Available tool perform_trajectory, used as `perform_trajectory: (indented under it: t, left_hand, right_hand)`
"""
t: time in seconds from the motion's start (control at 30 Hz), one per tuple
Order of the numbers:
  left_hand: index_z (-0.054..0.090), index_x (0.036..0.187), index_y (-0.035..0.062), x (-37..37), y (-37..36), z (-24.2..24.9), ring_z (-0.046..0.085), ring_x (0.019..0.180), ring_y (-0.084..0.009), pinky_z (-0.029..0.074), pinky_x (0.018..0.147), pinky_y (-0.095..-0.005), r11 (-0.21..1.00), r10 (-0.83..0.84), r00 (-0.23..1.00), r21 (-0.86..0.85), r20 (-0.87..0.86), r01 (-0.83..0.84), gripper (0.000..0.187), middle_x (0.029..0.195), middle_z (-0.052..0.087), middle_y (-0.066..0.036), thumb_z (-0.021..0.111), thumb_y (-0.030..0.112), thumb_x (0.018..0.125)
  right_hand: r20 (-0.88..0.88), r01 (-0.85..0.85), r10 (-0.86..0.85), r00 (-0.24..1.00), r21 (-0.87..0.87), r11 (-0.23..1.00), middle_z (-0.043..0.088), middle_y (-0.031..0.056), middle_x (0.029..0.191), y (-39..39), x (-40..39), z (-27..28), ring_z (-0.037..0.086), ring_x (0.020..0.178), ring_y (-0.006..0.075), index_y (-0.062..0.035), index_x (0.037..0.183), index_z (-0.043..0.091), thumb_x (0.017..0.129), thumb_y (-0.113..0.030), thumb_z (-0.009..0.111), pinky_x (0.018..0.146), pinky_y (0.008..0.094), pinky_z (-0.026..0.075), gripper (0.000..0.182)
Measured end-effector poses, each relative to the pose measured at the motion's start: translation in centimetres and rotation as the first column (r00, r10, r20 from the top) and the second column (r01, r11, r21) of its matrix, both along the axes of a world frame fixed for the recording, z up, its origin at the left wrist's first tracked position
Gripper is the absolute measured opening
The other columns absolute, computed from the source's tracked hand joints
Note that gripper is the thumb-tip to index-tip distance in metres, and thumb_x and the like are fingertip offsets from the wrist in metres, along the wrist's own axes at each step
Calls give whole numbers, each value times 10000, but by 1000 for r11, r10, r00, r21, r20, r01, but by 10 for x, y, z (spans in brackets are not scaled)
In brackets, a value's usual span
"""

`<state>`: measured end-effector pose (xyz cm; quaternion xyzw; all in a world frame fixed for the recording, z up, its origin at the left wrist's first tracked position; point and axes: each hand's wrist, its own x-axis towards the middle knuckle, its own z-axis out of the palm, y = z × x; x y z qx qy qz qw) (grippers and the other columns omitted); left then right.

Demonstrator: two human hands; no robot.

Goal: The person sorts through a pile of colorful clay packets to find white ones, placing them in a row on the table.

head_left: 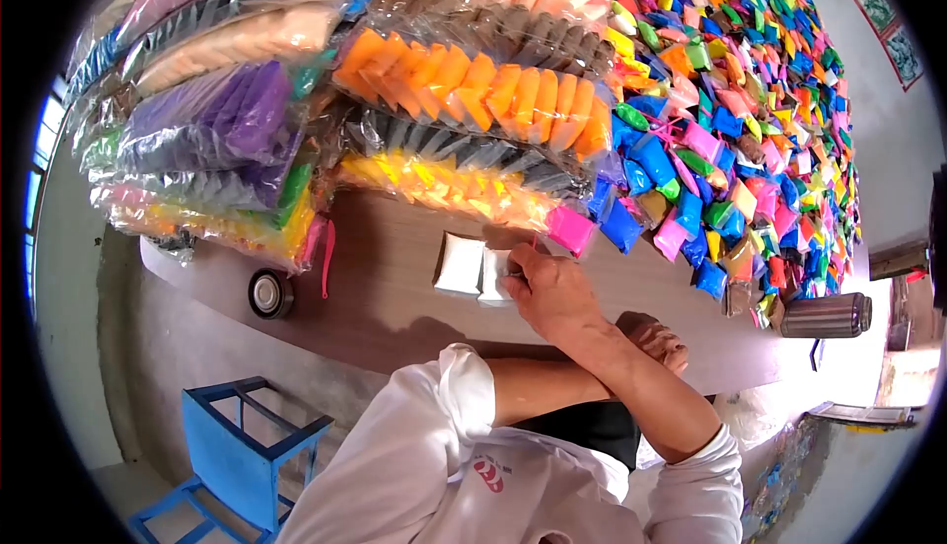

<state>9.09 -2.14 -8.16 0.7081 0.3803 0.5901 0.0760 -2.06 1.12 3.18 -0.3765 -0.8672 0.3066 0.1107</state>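
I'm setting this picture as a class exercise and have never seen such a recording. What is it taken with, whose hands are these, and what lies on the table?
There is no machine here. The one picture comes from a camera worn on a person's head, looking down at their own white-sleeved arms; its wide lens bends the edges.

The right hand rests its fingertips on two white packets lying on the brown table; whether it grips them is unclear. The left hand lies at the table's edge, crossed under the right arm, holding nothing.

Behind the packets lie clear bags of coloured blocks and a loose pile of small coloured packets. A tape roll and a metal cup also sit on the table. A blue stool stands below.
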Motion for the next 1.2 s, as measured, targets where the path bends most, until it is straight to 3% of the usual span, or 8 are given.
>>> perform_trajectory:
  t: [0.17, 0.57, 0.6, 0.77, 0.83, 0.93, 1.07, 1.2]
  left_hand:
    - [586, 942, 119, -18, -7, 16, 591, 991, -271, 429, 913, -440, 958, -166, 972, -262, -165, 119, 161, 971, 598, -76, 658, 211, 831]
    - [637, 868, 124, -11, -5, 9, 585, 1018, -261, 400, 953, -437, 961, -151, 987, -244, -54, 133, 153, 923, 633, -63, 624, 276, 866]
    - [644, 863, 125, -26, -2, 40, 595, 1009, -268, 412, 942, -435, 865, -301, 940, -462, -161, 198, 140, 950, 643, -66, 625, 264, 864]
    - [592, 990, 112, -21, -4, 27, 596, 985, -284, 423, 907, -452, 928, -238, 955, -333, -177, 169, 182, 1010, 623, -94, 587, 255, 878]
    - [597, 977, 106, -23, 1, 28, 600, 978, -293, 432, 892, -447, 974, -153, 978, -187, -141, 126, 186, 1010, 626, -104, 572, 265, 884]
    - [598, 936, 83, -44, 7, 64, 616, 930, -295, 474, 818, -432, 862, -438, 784, -455, -441, 226, 168, 964, 638, -112, 597, 233, 858]
    - [609, 784, 77, -33, 4, 67, 632, 747, -290, 495, 742, -426, 929, -227, 933, -349, -279, 121, 167, 726, 623, -92, 606, 229, 853]
    - [595, 773, 75, -38, 5, 74, 624, 851, -294, 480, 781, -445, 857, -338, 894, -489, -293, 164, 212, 821, 642, -96, 592, 255, 884]
  right_hand:
    - [1, -37, 37, 999, 0, 999, 659, 200, 843, -8, -28, 0, 642, 839, 399, -52, 937, 572, 817, -162, 659, 717, 483, 504, 185]
    - [-59, -156, 163, 985, 115, 981, 632, 221, 778, -19, -79, -26, 624, 726, 411, -30, 845, 605, 792, -93, 571, 648, 485, 498, 89]
    - [-174, -107, 131, 976, 137, 985, 628, 218, 778, -18, -72, -25, 621, 724, 411, -35, 819, 598, 776, -76, 569, 641, 485, 496, 66]
    - [-233, -68, 80, 969, 60, 996, 623, 194, 786, -8, -19, 2, 618, 733, 399, -33, 830, 585, 795, -75, 606, 643, 497, 482, 58]
    - [-257, -14, 39, 966, 98, 995, 626, 187, 790, 6, 9, -3, 618, 735, 395, -33, 875, 588, 826, -104, 604, 638, 492, 485, 88]
    - [-188, 175, -141, 972, 179, 968, 632, 184, 797, 34, 62, 21, 623, 761, 394, -45, 913, 591, 840, -109, 592, 653, 484, 494, 97]
    - [-317, 457, -330, 889, 578, 676, 652, 177, 836, 121, 138, 21, 636, 796, 374, -72, 988, 632, 855, -84, 588, 683, 471, 510, 140]
    - [-179, 490, -502, 846, 630, 602, 681, 155, 941, 200, 206, 35, 622, 892, 360, -47, 958, 680, 838, -61, 577, 801, 440, 501, 159]
